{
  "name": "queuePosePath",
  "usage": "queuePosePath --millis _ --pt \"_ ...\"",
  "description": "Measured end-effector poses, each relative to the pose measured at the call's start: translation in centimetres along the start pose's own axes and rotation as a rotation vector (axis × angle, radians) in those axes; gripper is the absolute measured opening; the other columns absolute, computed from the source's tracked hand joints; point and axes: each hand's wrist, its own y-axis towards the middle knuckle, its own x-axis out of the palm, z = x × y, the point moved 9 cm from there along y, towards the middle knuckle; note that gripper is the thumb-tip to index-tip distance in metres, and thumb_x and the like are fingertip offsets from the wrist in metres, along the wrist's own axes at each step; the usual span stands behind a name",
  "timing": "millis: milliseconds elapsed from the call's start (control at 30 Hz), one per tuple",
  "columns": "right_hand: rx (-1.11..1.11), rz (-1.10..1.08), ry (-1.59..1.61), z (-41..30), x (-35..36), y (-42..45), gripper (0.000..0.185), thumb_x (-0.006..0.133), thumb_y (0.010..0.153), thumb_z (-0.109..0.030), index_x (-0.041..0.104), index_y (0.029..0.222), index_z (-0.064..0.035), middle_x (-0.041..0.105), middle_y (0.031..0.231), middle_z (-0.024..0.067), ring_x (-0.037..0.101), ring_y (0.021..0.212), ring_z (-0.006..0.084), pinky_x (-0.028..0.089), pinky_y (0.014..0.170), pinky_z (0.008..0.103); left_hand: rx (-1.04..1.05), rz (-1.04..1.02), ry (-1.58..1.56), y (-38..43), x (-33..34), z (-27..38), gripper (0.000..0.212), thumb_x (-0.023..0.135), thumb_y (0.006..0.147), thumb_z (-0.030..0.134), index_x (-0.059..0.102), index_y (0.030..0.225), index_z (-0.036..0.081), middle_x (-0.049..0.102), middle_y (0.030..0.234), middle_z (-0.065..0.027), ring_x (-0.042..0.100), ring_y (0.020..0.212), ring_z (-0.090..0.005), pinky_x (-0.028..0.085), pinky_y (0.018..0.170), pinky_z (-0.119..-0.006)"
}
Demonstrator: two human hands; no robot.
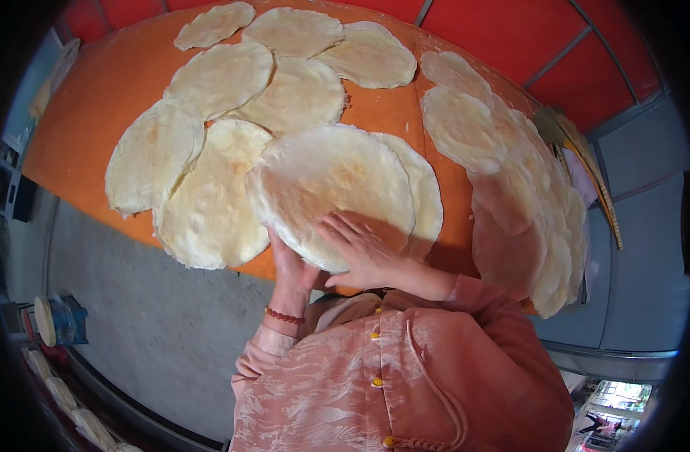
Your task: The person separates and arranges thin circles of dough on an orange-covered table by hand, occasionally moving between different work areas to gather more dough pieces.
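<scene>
A large round flatbread (345,175), pale with light brown patches, lies in front of me and seems to be on top of a stack. My left hand (291,263) holds its near edge from below, with the fingers hidden under it. Across its top near the same edge, my right hand (359,251) rests flat with fingers spread. Another flatbread (427,192) shows from beneath on the right. To the left, a flatbread (215,203) touches or nearly touches the held one. Farther left is an overlapping flatbread (153,155).
More flatbreads (294,96) overlap toward the far side of the orange-covered table (85,124). A long heap of flatbreads (526,209) lies along the right. Beyond it stands a straw-coloured brush or broom (593,175). A small stool-like object (57,322) is on the concrete floor (153,316).
</scene>
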Motion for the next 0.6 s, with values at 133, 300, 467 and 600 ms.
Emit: queuePosePath --millis 133,300,467,600 --pt "0.028 0.041 0.224 4.0 -0.4 -0.3 0.082 0.069 0.082 -0.036 0.029 0.142 0.0031 0.041 0.138 0.0253 0.042 0.128 0.0341 0.035 0.105 0.0406 0.041 0.000 -0.001 0.0 -0.3 0.4 0.074 0.036 0.091 0.066 0.036 0.141 0.013 0.043 0.140 -0.0084 0.043 0.127 -0.0275 0.035 0.107 -0.042" --pt "0.196 0.105 0.534 6.5 -2.2 -0.3 0.067 0.059 0.091 -0.032 0.035 0.137 0.0101 0.057 0.122 0.0269 0.057 0.113 0.0260 0.043 0.094 0.0333 -0.035 -0.113 -0.104 -1.0 1.0 -0.1 0.071 0.039 0.092 0.062 0.035 0.141 0.011 0.041 0.143 -0.0083 0.039 0.131 -0.0274 0.032 0.109 -0.043" --pt "0.146 0.190 0.185 3.5 -2.4 -0.7 0.062 0.062 0.087 -0.035 0.043 0.134 0.0010 0.057 0.118 0.0266 0.057 0.105 0.0410 0.047 0.089 0.0412 -0.046 -0.119 0.033 -1.5 0.2 -0.8 0.055 0.049 0.093 0.035 0.037 0.139 0.008 0.045 0.140 -0.0097 0.041 0.130 -0.0284 0.031 0.110 -0.044" --pt "0.005 0.309 -0.036 1.0 -2.5 -0.5 0.072 0.071 0.078 -0.040 0.044 0.132 -0.0006 0.057 0.117 0.0267 0.058 0.105 0.0412 0.048 0.088 0.0417 -0.051 -0.079 -0.001 -1.5 0.3 -0.6 0.056 0.050 0.084 0.017 0.039 0.137 0.006 0.048 0.137 -0.0110 0.044 0.128 -0.0291 0.032 0.109 -0.045"
